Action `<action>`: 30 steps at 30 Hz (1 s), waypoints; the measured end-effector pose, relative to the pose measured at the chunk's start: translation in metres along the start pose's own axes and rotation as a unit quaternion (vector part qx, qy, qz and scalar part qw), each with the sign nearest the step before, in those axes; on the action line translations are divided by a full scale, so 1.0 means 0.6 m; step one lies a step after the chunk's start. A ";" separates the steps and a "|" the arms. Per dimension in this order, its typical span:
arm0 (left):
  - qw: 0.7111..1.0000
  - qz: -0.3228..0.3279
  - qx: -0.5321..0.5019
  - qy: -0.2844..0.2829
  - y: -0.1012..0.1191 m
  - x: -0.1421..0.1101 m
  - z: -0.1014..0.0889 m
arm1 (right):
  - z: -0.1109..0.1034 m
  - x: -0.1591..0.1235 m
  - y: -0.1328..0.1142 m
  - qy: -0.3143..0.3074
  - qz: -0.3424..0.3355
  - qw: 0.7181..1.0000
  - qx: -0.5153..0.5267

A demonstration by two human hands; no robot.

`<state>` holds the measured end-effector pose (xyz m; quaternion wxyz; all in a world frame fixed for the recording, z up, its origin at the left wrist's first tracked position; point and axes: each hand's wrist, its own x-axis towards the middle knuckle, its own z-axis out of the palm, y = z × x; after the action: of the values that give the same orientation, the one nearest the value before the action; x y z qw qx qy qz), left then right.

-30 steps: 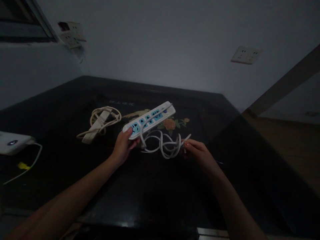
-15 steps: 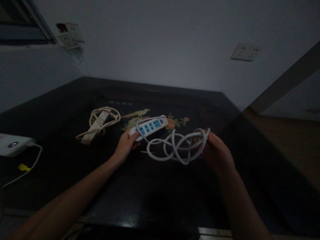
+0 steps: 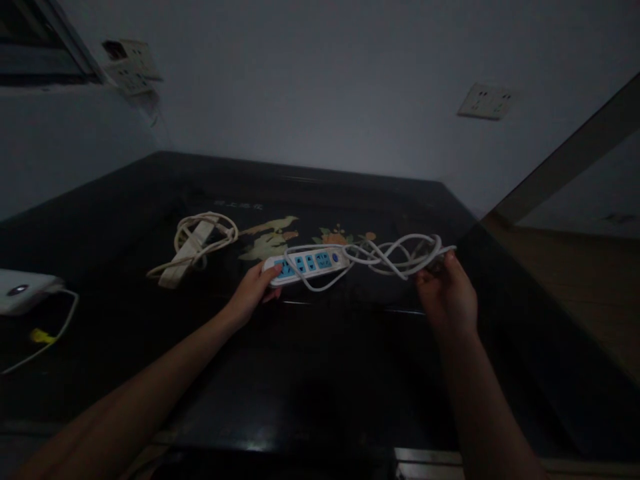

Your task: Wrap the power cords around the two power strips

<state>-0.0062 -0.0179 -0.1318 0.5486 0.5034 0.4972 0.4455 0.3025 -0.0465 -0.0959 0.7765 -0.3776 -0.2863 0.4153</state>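
My left hand (image 3: 255,288) is closed on the near-left end of a white power strip (image 3: 327,261) with blue sockets, thumb on top. A loop of the strip's white cord (image 3: 400,257) crosses over the sockets and hangs below its edge. The rest of that cord stretches in loose, tangled loops to the right, where my right hand (image 3: 447,290) pinches it between thumb and fingers. Whether the cord's plug is in that hand I cannot tell. Both hands are above a dark, glossy tabletop (image 3: 300,373).
A second white power strip (image 3: 187,257) lies at the left with its cord wound round it. Farther left sits a white box-shaped device (image 3: 23,291) with a cable and a yellow tag (image 3: 43,336). Wall sockets (image 3: 485,101) are on the wall behind the table.
My right hand has moved right and slightly up, drawing the cord loops out longer and flatter. The power strip has turned more level and shifted a little right and down.
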 end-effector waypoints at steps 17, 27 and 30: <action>0.996 -0.021 -0.056 -0.069 -0.002 -0.001 -0.005 | -0.020 0.017 -0.013 0.025 -0.087 0.993 0.081; 0.994 -0.014 -0.044 -0.095 0.001 -0.006 -0.001 | 0.004 0.000 -0.019 -0.003 0.085 0.989 0.120; 0.992 -0.010 -0.043 -0.115 -0.002 -0.005 -0.002 | 0.013 -0.010 -0.020 -0.004 0.108 0.986 0.131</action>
<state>-0.0075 -0.0211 -0.1325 0.6275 0.5222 0.4160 0.4007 0.2986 -0.0533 -0.0826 0.7685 -0.3002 -0.1901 0.5321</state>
